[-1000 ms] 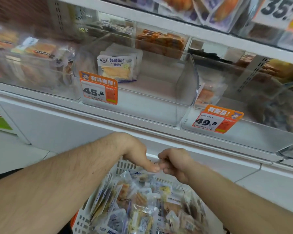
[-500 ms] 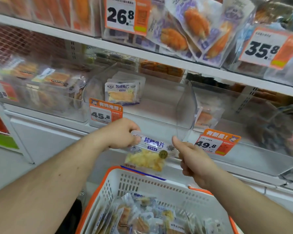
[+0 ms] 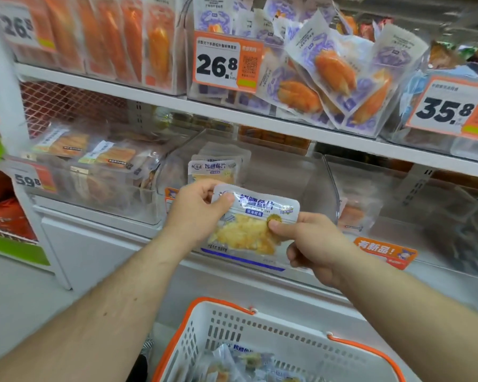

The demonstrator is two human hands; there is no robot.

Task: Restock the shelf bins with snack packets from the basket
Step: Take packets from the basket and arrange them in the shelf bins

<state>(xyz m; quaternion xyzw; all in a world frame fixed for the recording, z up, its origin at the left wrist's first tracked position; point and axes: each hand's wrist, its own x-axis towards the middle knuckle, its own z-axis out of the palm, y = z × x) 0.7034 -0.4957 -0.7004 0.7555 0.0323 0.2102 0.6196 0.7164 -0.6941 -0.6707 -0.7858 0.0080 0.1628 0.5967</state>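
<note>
A clear snack packet (image 3: 253, 227) with blue lettering and yellow fish slices is held flat in front of the middle shelf. My left hand (image 3: 198, 213) pinches its top left corner. My right hand (image 3: 312, 244) grips its right edge, thumb on the front. Just behind it stands a clear shelf bin (image 3: 309, 183) holding a few packets of the same kind (image 3: 213, 168) at its left side. The white basket (image 3: 260, 334) with orange rim sits below, more packets visible in its bottom.
Neighbouring clear bins to the left (image 3: 94, 172) and right (image 3: 398, 205) hold other packets. The upper shelf (image 3: 260, 119) carries orange and purple packs with price tags 26.8 (image 3: 224, 63) and 35.8. A white shelf post (image 3: 14, 133) stands at the left.
Both hands went from the basket up to bin height, lifting one packet out. My right hand, open beside the packet half a second ago, now grips its right edge.
</note>
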